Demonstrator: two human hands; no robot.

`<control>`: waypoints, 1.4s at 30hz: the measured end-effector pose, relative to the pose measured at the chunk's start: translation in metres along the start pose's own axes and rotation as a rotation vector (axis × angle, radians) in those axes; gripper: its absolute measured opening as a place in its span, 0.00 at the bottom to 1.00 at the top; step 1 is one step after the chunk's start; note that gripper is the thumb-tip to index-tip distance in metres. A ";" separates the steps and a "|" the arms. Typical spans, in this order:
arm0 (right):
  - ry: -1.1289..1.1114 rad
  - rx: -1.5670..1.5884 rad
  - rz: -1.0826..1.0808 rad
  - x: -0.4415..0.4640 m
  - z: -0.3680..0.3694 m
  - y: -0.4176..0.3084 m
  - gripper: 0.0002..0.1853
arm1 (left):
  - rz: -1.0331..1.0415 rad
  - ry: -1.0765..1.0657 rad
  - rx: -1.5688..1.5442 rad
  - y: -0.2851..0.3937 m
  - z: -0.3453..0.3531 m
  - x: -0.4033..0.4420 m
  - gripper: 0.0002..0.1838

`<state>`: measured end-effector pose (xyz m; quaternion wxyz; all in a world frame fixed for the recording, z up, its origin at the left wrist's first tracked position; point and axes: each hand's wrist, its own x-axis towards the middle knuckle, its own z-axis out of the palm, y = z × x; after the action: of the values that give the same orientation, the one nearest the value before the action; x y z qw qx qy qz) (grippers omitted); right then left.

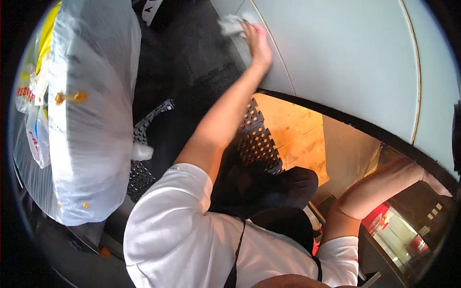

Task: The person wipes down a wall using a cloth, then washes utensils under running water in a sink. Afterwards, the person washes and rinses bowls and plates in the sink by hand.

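Cloth (231, 25), white, blurred: one, at the left hand's fingers, on the side away from the right hand, over the pale panel's edge. Long axis: too crumpled and blurred to tell.

Left hand (258, 45): one, closed on the cloth; the nearer hand to it, arm outstretched.

Right hand (434, 183): one, at the panel's dark lower rim, well apart from the cloth; finger closure cannot be told.

Panel (336, 53): one broad surface, beside the left hand and reaching across to the right; two long seams seen.

Bag (96, 134), large, translucent: one, left of the left hand, well apart.

Mat (259, 137), black, perforated: visible in two portions, nearer the body than the left hand.
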<state>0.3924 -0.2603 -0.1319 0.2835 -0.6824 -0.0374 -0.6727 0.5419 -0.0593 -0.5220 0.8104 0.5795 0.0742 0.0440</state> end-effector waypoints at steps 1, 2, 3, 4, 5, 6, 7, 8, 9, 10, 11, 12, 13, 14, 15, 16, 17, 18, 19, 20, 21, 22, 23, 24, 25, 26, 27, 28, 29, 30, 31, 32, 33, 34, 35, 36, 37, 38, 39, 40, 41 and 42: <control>0.001 -0.003 -0.002 0.001 -0.001 0.000 0.28 | -0.025 0.006 0.041 -0.024 -0.008 0.022 0.49; -0.001 -0.005 -0.008 0.001 -0.003 -0.002 0.28 | -0.054 0.011 0.080 -0.048 -0.020 0.034 0.49; -0.006 -0.012 -0.010 0.001 -0.004 -0.002 0.28 | -0.187 -0.117 -0.193 -0.072 -0.035 0.041 0.50; -0.009 -0.018 -0.009 0.001 -0.004 -0.002 0.29 | -0.317 -0.242 -0.468 -0.090 -0.048 0.042 0.51; -0.010 -0.019 -0.010 0.001 -0.004 -0.001 0.29 | -0.510 -0.252 -0.472 -0.097 -0.056 0.030 0.51; -0.005 -0.020 -0.009 0.001 -0.005 -0.001 0.29 | -0.492 -0.116 -0.321 -0.137 -0.055 0.015 0.50; 0.000 -0.021 -0.005 0.000 -0.006 -0.001 0.29 | -0.499 -0.106 -0.362 -0.128 -0.048 -0.006 0.49; 0.003 -0.021 -0.002 -0.001 -0.008 -0.001 0.29 | -0.506 -0.095 -0.403 -0.116 -0.042 -0.027 0.48; 0.005 -0.025 -0.002 -0.003 -0.009 0.000 0.29 | -0.513 -0.084 -0.445 -0.103 -0.035 -0.049 0.48; 0.010 -0.023 0.006 -0.003 -0.009 0.001 0.29 | -0.559 0.006 -0.302 -0.113 -0.024 -0.060 0.51; 0.016 -0.023 0.011 -0.002 -0.010 0.001 0.29 | -0.615 0.093 -0.163 -0.124 -0.014 -0.071 0.54; 0.022 -0.017 0.015 -0.002 -0.010 0.001 0.29 | -0.545 0.152 -0.033 -0.072 0.001 -0.083 0.53; 0.028 -0.019 0.018 -0.002 -0.012 0.001 0.29 | -0.390 0.107 -0.045 -0.036 0.007 -0.080 0.53; 0.031 -0.027 0.021 -0.003 -0.014 0.002 0.29 | -0.244 0.059 -0.055 -0.007 0.012 -0.080 0.52; 0.030 -0.037 0.024 -0.003 -0.015 0.004 0.29 | -0.101 0.011 -0.064 0.006 0.015 -0.082 0.51; 0.030 -0.043 0.027 -0.003 -0.016 0.005 0.30 | -0.032 -0.023 -0.009 0.003 0.012 -0.075 0.51; 0.031 -0.047 0.030 -0.004 -0.016 0.006 0.30 | 0.040 -0.055 0.045 -0.003 0.003 -0.053 0.50; 0.036 -0.047 0.030 -0.004 -0.015 0.008 0.30 | 0.120 -0.085 0.094 -0.009 -0.006 -0.028 0.50; 0.045 -0.038 0.030 -0.003 -0.015 0.008 0.30 | -0.115 -0.110 -0.136 -0.024 -0.017 -0.005 0.47; 0.049 -0.038 0.026 -0.002 -0.017 0.008 0.30 | -0.354 -0.140 -0.366 -0.042 -0.030 0.008 0.45; 0.052 -0.038 0.025 -0.001 -0.017 0.010 0.30 | -0.490 -0.235 -0.464 -0.049 -0.048 0.010 0.48; 0.053 -0.041 0.021 -0.001 -0.017 0.011 0.30 | -0.630 -0.332 -0.559 -0.058 -0.058 0.007 0.52; 0.063 -0.040 0.017 -0.001 -0.017 0.011 0.30 | -0.704 -0.275 -0.520 -0.074 -0.057 -0.015 0.51; 0.072 -0.038 0.013 0.000 -0.017 0.011 0.30 | -0.635 -0.200 -0.369 -0.140 -0.053 -0.036 0.49; 0.077 -0.036 0.009 0.001 -0.018 0.011 0.30 | -0.614 -0.203 -0.416 -0.154 -0.048 -0.063 0.49; 0.079 -0.037 0.010 0.000 -0.017 0.011 0.30 | -0.751 -0.137 -0.409 -0.149 -0.044 -0.086 0.50; 0.083 -0.040 0.013 -0.001 -0.015 0.012 0.30 | -0.770 -0.122 -0.403 -0.161 -0.040 -0.093 0.51; 0.095 -0.032 0.013 -0.002 -0.013 0.012 0.31 | -0.790 -0.106 -0.398 -0.155 -0.035 -0.099 0.52; 0.119 -0.018 0.022 -0.002 -0.013 0.011 0.31 | -0.772 -0.088 -0.394 -0.149 -0.028 -0.101 0.52; 0.138 -0.015 0.027 -0.003 -0.013 0.011 0.31 | -0.725 -0.076 -0.383 -0.125 -0.020 -0.107 0.53; 0.154 -0.006 0.038 -0.005 -0.012 0.012 0.31 | -0.677 -0.065 -0.372 -0.099 -0.011 -0.113 0.54; 0.169 -0.007 0.050 -0.008 -0.010 0.012 0.31 | -0.630 -0.052 -0.359 -0.073 -0.001 -0.118 0.54; 0.185 -0.003 0.061 -0.010 -0.009 0.012 0.31 | -0.589 -0.064 -0.351 -0.052 0.006 -0.126 0.55; 0.203 -0.002 0.076 -0.012 -0.007 0.011 0.31 | -0.544 -0.078 -0.372 -0.014 0.015 -0.134 0.55; 0.221 0.002 0.091 -0.016 -0.004 0.010 0.31 | -0.499 -0.091 -0.393 0.025 0.025 -0.142 0.54; 0.235 0.006 0.104 -0.018 -0.001 0.007 0.31 | -0.451 -0.118 -0.440 0.056 0.032 -0.152 0.51; 0.239 0.006 0.119 -0.021 0.001 0.004 0.31 | -0.403 -0.146 -0.487 0.081 0.037 -0.161 0.48; 0.220 0.033 0.096 -0.022 0.007 0.000 0.31 | -0.356 -0.174 -0.535 0.101 0.041 -0.165 0.45; 0.199 0.058 0.073 -0.025 0.012 -0.002 0.30 | -0.133 -0.294 -0.357 0.121 0.042 -0.168 0.44; 0.177 0.078 0.053 -0.028 0.014 -0.003 0.29 | 0.085 -0.409 -0.172 0.138 0.041 -0.171 0.42; 0.079 -0.217 -0.035 -0.033 0.010 -0.007 0.28 | 0.300 -0.518 0.014 0.146 0.040 -0.172 0.41; 0.010 -0.501 -0.149 -0.037 0.007 -0.010 0.26 | 0.353 -0.487 0.103 0.138 0.036 -0.169 0.42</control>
<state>0.3905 -0.2365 -0.1630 0.0554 -0.7233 0.0814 -0.6835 0.3836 -0.0749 -0.3685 0.7538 0.6171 -0.2219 0.0404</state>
